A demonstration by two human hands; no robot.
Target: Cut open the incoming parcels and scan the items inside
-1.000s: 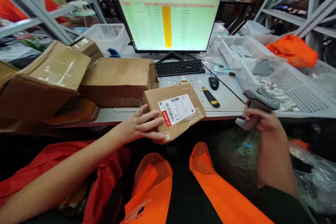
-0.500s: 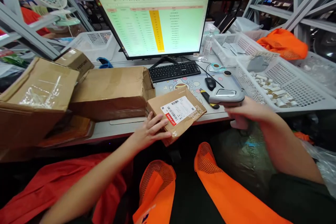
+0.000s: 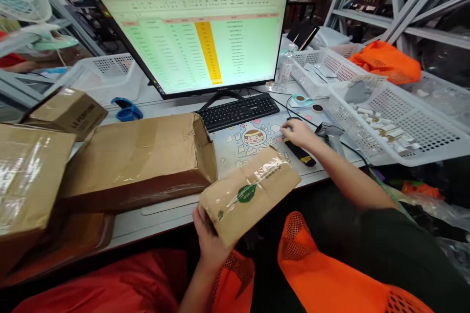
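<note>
My left hand grips the near left end of a small brown cardboard box, thumb at its side and the other fingers hidden beneath. The box tilts over the desk's front edge, with a green leaf print and clear tape on the face towards me. My right hand reaches over the desk with half-curled fingers, and nothing visible is in it. Just below its fingertips lies a black and yellow utility knife. The black mouse is mostly hidden behind that hand. A grey handheld scanner lies beside my right wrist.
Larger cardboard boxes crowd the left side. A monitor and keyboard stand behind. White plastic baskets line the right, one with small white items inside. A bottle and blue tape dispenser are farther back.
The scanner has left my right hand and lies on the desk. That hand has moved left, near the knife. My left hand has lifted and turned the box, so its label no longer shows.
</note>
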